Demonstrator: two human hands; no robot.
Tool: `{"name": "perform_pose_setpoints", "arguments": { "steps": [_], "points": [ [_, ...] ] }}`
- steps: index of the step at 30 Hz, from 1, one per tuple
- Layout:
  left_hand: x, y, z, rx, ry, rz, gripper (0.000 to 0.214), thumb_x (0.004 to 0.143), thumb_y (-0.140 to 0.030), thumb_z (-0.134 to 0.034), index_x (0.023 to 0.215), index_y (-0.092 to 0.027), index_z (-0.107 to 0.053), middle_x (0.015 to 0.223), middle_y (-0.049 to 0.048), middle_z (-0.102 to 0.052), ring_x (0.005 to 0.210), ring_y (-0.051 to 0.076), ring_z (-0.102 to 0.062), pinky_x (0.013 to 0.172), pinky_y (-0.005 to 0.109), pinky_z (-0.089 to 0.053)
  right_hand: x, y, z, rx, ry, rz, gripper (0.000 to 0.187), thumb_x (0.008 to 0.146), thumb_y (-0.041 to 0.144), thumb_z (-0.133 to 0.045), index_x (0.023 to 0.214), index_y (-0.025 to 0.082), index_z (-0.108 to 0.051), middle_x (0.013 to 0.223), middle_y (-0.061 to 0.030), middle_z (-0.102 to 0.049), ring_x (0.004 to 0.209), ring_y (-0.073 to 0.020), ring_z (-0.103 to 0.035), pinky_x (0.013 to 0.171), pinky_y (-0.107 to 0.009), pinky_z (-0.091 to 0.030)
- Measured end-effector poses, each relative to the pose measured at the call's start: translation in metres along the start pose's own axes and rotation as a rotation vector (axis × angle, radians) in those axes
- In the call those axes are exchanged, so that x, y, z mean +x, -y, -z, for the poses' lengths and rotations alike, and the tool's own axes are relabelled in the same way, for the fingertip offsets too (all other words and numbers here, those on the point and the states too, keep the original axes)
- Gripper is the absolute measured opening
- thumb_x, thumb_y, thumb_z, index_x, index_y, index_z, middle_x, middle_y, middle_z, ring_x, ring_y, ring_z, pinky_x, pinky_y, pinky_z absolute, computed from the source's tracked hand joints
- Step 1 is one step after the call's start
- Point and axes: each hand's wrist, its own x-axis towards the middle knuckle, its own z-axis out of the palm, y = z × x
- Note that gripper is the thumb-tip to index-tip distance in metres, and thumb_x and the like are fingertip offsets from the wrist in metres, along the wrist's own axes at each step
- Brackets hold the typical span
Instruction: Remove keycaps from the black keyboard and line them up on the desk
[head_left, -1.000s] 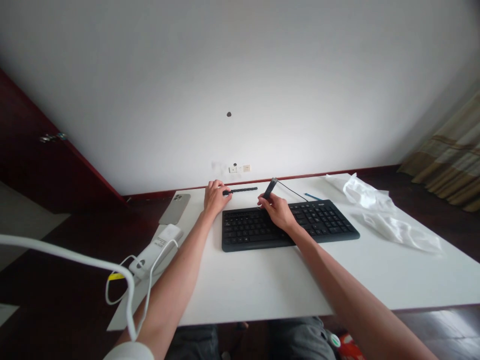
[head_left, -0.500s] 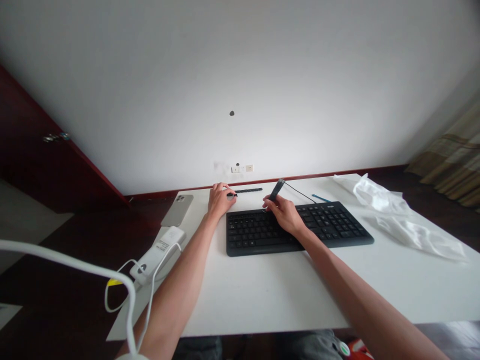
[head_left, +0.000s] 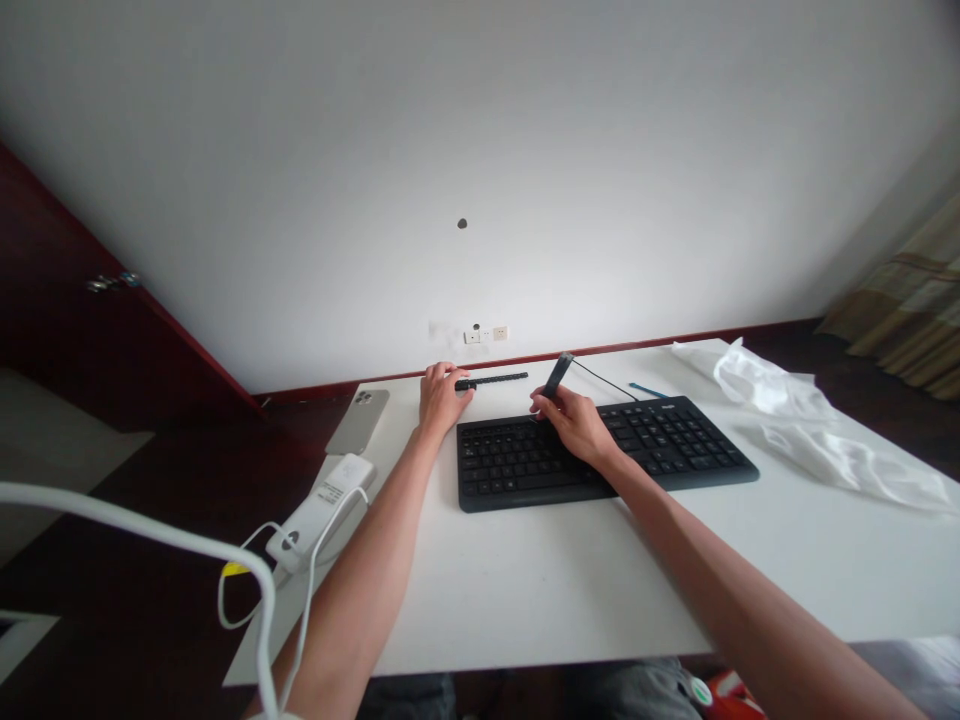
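Left hand (head_left: 444, 396): fingers curled, thumb and index nearly together at the near end of a black twisted strip (head_left: 502, 378) lying on the counter (head_left: 487, 590); can't tell if it's pinched firmly. Right hand (head_left: 577, 422): closed around the lower end of a dark flat bundle (head_left: 557, 374), tilted up, over the black keyboard (head_left: 517, 465). Thin cord (head_left: 604, 380) runs from the bundle's top to the keyboard's back edge. Vs. half a second ago: both hands hold position, only the view shifted slightly; nothing released. Further out: teal stick (head_left: 647, 390), plastic bag (head_left: 772, 388), phone (head_left: 358, 422), power strip (head_left: 322, 510).
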Motion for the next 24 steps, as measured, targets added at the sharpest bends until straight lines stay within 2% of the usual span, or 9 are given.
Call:
{"name": "perform_pose_setpoints", "arguments": {
  "steps": [4,9,14,18,24],
  "points": [
    [-0.0001,-0.0003,-0.0007,0.003,0.006,-0.004,0.027,0.082,-0.024,-0.079,0.108,-0.029,-0.075,0.121,0.0060,-0.063,0.119,0.028,-0.053,0.106,0.043,-0.045,0.0005,-0.0012,0.0001,-0.006,-0.003,0.003,0.028,0.101,0.046,-0.055,0.103,0.021,-0.067,0.092,-0.0045,-0.078,0.080,-0.0211,-0.074,0.077,-0.032,-0.054],
    [0.0007,-0.0010,-0.0003,-0.011,0.031,-0.018,0.012,0.084,-0.025,-0.079,0.095,-0.029,-0.077,0.119,0.0051,-0.064,0.119,0.028,-0.053,0.107,0.043,-0.044,0.0007,-0.0004,0.0001,-0.010,0.005,-0.006,0.028,0.101,0.045,-0.055,0.105,0.020,-0.067,0.092,-0.0052,-0.078,0.080,-0.0216,-0.074,0.078,-0.032,-0.054],
    [0.0011,-0.0010,-0.0010,0.004,0.022,0.004,0.021,0.083,-0.024,-0.079,0.104,-0.030,-0.076,0.120,0.0053,-0.064,0.118,0.028,-0.053,0.106,0.043,-0.044,0.0004,0.0008,-0.0003,-0.005,0.011,-0.001,0.028,0.100,0.045,-0.055,0.105,0.021,-0.068,0.092,-0.0048,-0.078,0.079,-0.0211,-0.074,0.077,-0.032,-0.054],
    [0.0007,-0.0004,-0.0031,-0.002,0.025,-0.008,0.011,0.085,-0.024,-0.078,0.094,-0.029,-0.077,0.117,0.0046,-0.064,0.118,0.027,-0.054,0.104,0.042,-0.044,0.0002,0.0014,-0.0004,-0.004,0.009,-0.006,0.028,0.099,0.046,-0.056,0.103,0.021,-0.068,0.091,-0.0051,-0.078,0.079,-0.0214,-0.073,0.076,-0.032,-0.055],
    [0.0012,-0.0006,-0.0033,-0.004,0.029,0.003,0.007,0.085,-0.025,-0.078,0.091,-0.028,-0.076,0.116,0.0048,-0.065,0.118,0.027,-0.054,0.104,0.044,-0.044,0.0006,0.0017,0.0002,-0.020,0.005,-0.003,0.029,0.099,0.046,-0.055,0.104,0.021,-0.068,0.089,-0.0048,-0.078,0.079,-0.0218,-0.073,0.077,-0.033,-0.055]
  ]
}}
